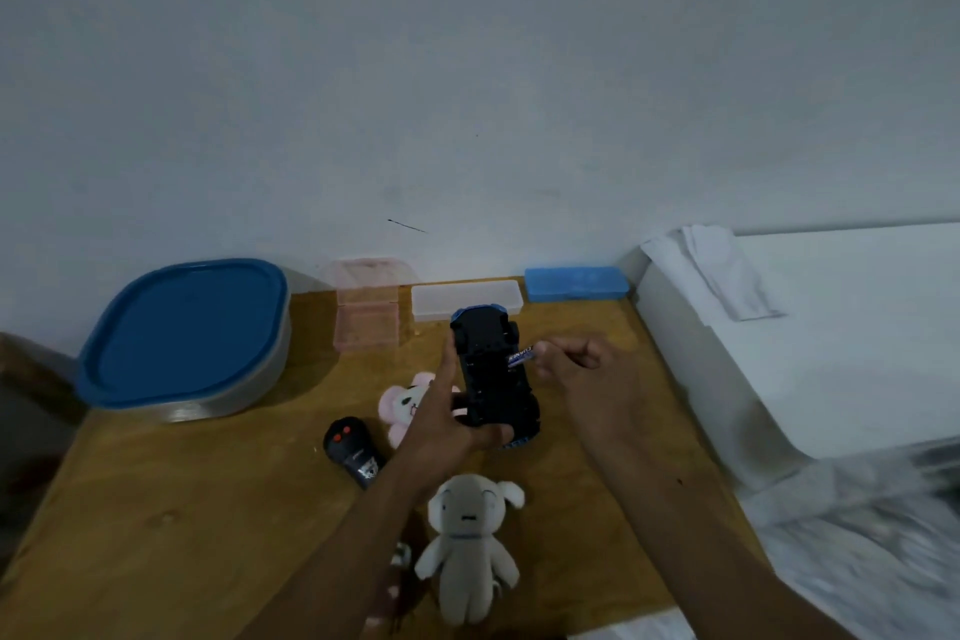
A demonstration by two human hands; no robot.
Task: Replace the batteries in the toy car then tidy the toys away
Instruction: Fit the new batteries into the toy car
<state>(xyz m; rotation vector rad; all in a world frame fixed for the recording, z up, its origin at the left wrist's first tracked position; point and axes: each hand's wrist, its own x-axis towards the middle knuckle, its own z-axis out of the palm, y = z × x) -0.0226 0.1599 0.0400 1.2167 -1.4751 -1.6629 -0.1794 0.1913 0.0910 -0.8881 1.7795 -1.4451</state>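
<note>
My left hand (448, 418) grips the blue toy car (493, 374), held above the table with its black underside up. My right hand (582, 369) pinches a battery (522, 356) with a blue-and-white label at the car's right side, over the underside. A black remote control (352, 452) with two red buttons lies on the table to the left of my left wrist. A pink plush toy (400, 403) lies partly hidden behind my left hand. A grey plush doll (470, 546) lies face up near the table's front edge.
A large container with a blue lid (187, 338) stands at the back left of the wooden table (182, 509). Along the wall sit a pink box (366, 314), a clear white case (465, 299) and a blue case (574, 283). A white bed (831, 327) borders the table's right side.
</note>
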